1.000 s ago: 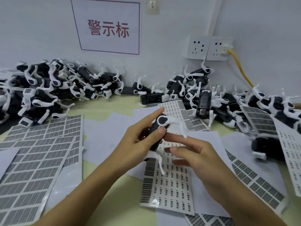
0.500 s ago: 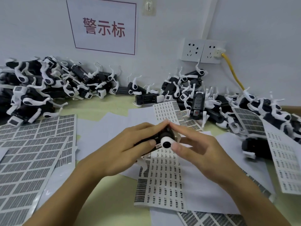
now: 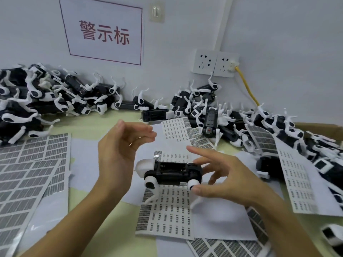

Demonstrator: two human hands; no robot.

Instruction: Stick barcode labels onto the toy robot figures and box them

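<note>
At the left edge of the table [image 3: 118, 216], large barcode label sheets [image 3: 27, 175] lie overlapping, their grey labels in rows, and behind them, along the back edge against the wall, a heap of black-and-white toy robot figures [image 3: 46, 101] is piled up. Above that heap a white sign [image 3: 104, 31] with red characters hangs on the wall. Nearer the middle, the left hand [image 3: 118, 151] is raised above the table with its fingers straight and loosely spread, the thumb up, holding nothing; it is apart from the figure beside it. Just right of it, the toy robot figure [image 3: 172, 172] being handled hangs over a small-print label sheet [image 3: 167, 214] that lies toward the front edge; its black underside faces up, its white legs hang down, and a white rounded end points left. The right hand [image 3: 220, 180] holds this figure at its right end, the thumb pressed to the white joint at the near corner and the curled fingers behind the body, the forefinger lifted free. Beyond, a second heap of figures [image 3: 204, 110] lies at the back edge below two wall sockets [image 3: 215, 63], one with a yellow cable [image 3: 246, 88] plugged in. At the right edge, more figures and label sheets [image 3: 297, 182] lie mixed together.
</note>
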